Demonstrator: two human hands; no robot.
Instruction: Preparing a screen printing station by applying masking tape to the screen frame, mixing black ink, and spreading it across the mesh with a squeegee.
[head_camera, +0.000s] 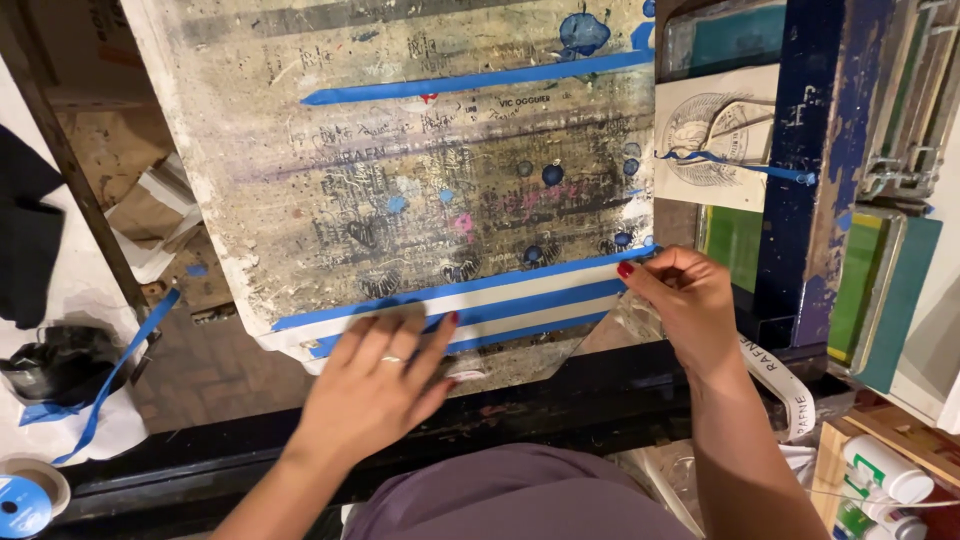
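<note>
The left hand (385, 375) lies flat, fingers spread, pressing a clear film (520, 345) on the board's (400, 190) near edge, over blue tape (500, 285) strips. The right hand (680, 295) pinches the film's right corner at the board's right edge, close beside a blue frame (800, 200).

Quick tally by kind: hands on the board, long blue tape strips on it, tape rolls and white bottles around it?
Hands: 2, left hand, right hand
Blue tape strips on board: 3
Tape roll: 1
White bottles: 2
Total: 8
</note>
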